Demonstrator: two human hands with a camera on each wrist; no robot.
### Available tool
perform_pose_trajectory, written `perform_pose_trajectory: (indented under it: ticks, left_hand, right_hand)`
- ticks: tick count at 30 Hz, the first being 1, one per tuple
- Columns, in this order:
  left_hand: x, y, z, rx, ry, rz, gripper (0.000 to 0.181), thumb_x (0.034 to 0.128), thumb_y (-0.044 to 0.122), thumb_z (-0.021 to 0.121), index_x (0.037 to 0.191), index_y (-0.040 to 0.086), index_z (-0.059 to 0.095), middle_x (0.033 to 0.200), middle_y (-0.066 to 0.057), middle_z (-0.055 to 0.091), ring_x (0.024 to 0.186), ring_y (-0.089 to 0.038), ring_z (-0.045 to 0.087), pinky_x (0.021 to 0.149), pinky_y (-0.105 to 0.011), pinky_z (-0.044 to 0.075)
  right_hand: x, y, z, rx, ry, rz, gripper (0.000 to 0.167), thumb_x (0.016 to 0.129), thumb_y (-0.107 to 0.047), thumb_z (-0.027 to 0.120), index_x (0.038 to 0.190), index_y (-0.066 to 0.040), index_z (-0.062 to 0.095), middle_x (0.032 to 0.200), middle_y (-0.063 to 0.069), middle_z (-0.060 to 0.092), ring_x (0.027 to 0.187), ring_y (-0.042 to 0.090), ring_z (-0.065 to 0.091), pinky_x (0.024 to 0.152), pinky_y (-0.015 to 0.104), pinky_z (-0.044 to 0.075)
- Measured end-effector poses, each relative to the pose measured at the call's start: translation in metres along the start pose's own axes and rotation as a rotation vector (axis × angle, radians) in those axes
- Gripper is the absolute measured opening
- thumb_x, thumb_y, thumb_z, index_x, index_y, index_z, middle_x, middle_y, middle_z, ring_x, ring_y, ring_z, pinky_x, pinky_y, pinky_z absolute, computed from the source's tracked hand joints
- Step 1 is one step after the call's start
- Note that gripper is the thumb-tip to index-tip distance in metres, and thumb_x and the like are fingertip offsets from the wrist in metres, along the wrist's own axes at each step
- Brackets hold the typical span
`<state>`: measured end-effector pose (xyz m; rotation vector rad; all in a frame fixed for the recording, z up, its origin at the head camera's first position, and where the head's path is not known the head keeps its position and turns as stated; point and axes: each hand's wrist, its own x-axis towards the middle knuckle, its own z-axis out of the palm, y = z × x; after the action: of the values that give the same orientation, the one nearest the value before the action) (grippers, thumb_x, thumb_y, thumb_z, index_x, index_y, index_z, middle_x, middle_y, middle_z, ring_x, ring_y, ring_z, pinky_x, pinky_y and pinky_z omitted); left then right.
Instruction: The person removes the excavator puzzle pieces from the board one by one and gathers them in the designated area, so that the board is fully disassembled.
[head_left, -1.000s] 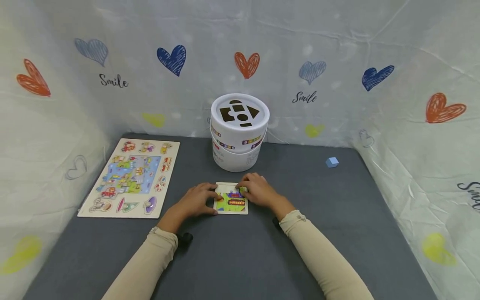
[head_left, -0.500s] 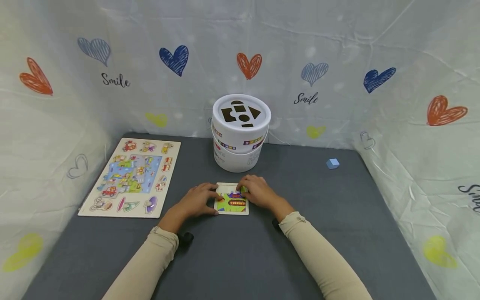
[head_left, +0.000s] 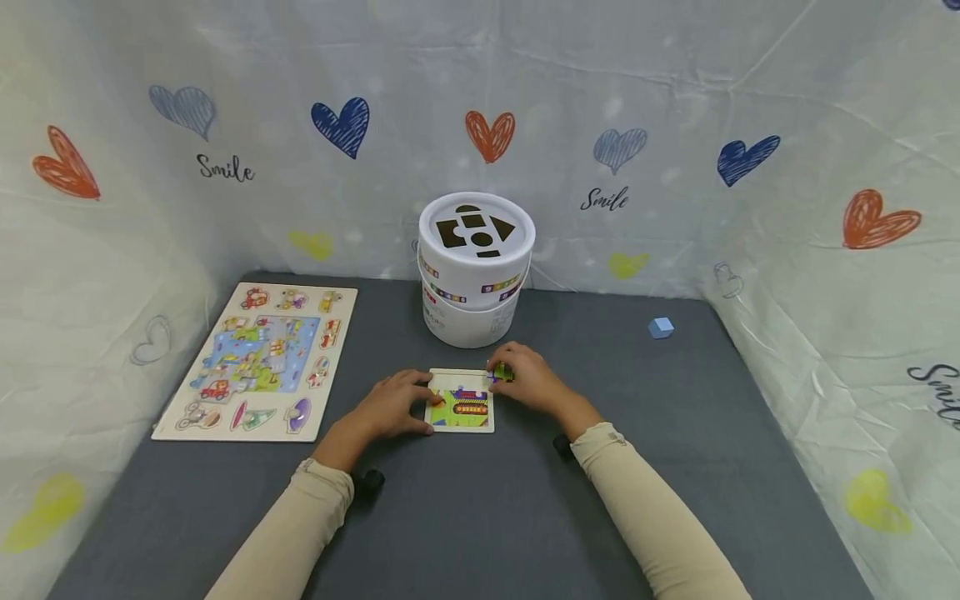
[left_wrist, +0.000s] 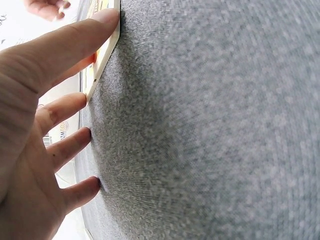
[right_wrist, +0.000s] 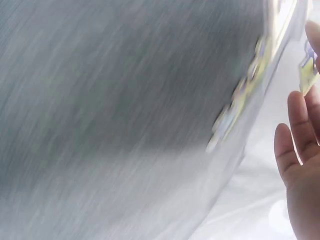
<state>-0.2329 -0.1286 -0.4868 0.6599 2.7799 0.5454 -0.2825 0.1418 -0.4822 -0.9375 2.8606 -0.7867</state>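
A small wooden jigsaw tray (head_left: 459,379) with a green, yellow and purple vehicle picture lies mid-table; bare wood shows along its top. My left hand (head_left: 390,406) holds its left side, thumb at the lower corner and another finger at the upper one, while the index finger lies over the picture. In the left wrist view, the thumb (left_wrist: 75,42) touches the tray's corner. Just off the tray's upper right, my right hand (head_left: 531,381) pinches a green jigsaw piece (head_left: 503,372). That piece is partly hidden by fingers in the right wrist view, where the hand (right_wrist: 305,165) is at the edge.
Behind the tray stands a white bucket (head_left: 472,292) with shaped holes in its lid. A large wooden picture puzzle board (head_left: 168,427) lies to the left. One blue cube (head_left: 661,327) sits at the back right. A pale heart-printed sheet (head_left: 555,75) surrounds the table.
My right hand has shifted right and lifted the green jigsaw piece away from the tray's upper right. The left hand has kept its hold on the tray.
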Motion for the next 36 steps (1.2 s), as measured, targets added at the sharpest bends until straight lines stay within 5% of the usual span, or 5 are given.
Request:
perform_pose_trajectory:
  ticks: [8,14,31,36]
  left_hand:
    - [-0.001,-0.001,0.001,0.006,0.004,0.002,0.051,0.0767,0.036,0.082,0.123,0.021,0.069,0.148,-0.010,0.044,0.140,-0.036,0.034,0.107,-0.065,0.029]
    - [-0.001,-0.002,0.002,0.001,0.007,-0.007,0.050,0.0768,0.037,0.082,0.123,0.022,0.069,0.147,-0.010,0.045,0.140,-0.036,0.034,0.107,-0.065,0.029]
    - [-0.003,-0.006,0.006,0.000,0.034,0.011,0.049,0.0762,0.037,0.082,0.121,0.021,0.070,0.147,-0.010,0.045,0.139,-0.036,0.035,0.105,-0.066,0.030]
    - [-0.001,-0.004,0.006,0.009,0.033,0.019,0.049,0.0768,0.037,0.082,0.121,0.021,0.070,0.147,-0.009,0.045,0.139,-0.035,0.035,0.106,-0.065,0.030]
  right_hand:
    - [-0.028,0.044,-0.017,-0.060,0.060,0.112,0.031,0.081,-0.022,0.080,0.107,-0.011,0.068,0.108,0.004,0.064,0.093,0.019,0.058,0.084,0.040,0.048]
    - [-0.042,0.060,-0.023,-0.100,0.008,0.151,0.041,0.083,-0.023,0.078,0.118,-0.006,0.065,0.114,0.009,0.064,0.102,0.025,0.061,0.090,0.044,0.049]
    - [-0.048,0.063,-0.025,-0.126,-0.047,0.100,0.037,0.083,-0.026,0.078,0.115,-0.010,0.068,0.113,0.007,0.066,0.102,0.025,0.061,0.092,0.052,0.045]
    - [-0.044,0.051,-0.024,-0.119,-0.008,0.114,0.036,0.085,-0.028,0.076,0.115,-0.011,0.068,0.114,0.007,0.065,0.106,0.026,0.059,0.094,0.053,0.041]
